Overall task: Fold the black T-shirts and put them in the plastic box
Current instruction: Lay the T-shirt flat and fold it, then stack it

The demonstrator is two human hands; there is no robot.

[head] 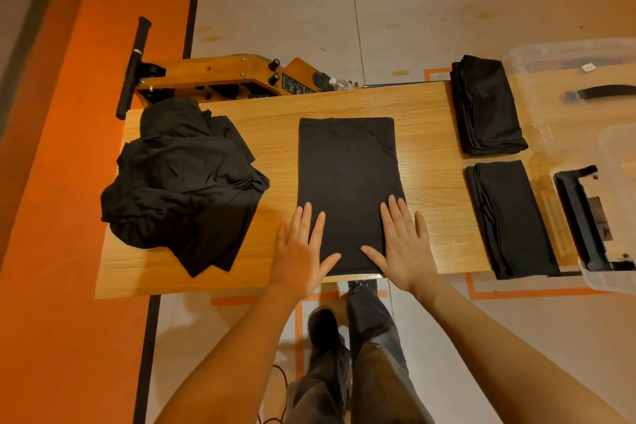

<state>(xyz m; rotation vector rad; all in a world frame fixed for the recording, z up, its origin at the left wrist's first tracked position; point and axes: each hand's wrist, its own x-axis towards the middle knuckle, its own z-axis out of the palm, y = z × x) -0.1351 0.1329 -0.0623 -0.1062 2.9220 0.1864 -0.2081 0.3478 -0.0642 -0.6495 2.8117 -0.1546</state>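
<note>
T-shirt [347,182], black and folded into a long upright rectangle, lies flat at the middle of a wooden table [275,134], its near edge touching the table's front edge. A person's left hand [303,251] rests palm down on the shirt's lower left corner, fingers straight and spread, the thumb reaching inward across the cloth and the outer fingers lying partly on bare wood. The right hand [402,244] presses flat on the lower right corner in the same way, fingers straight and fanned, thumb pointing toward the other hand; neither hand grips anything.

To the left, a pile [182,182] of loose, crumpled black shirts sits on the table, spilling toward its front edge. To the right lie two folded stacks: a far stack [487,107] hanging over the table's back edge, and a near stack [509,217] reaching slightly past the front edge.

Just beyond them, at the right end of the table, stands a clear plastic box [564,55] with a black latch [581,217] on its near side; how much is inside cannot be told.

Behind the table's left half stands a wooden machine [220,76] with a black bar [134,65]. Below the table the person's dark trousers [371,354] show above a pale floor [275,10] with orange [69,182] sections.
</note>
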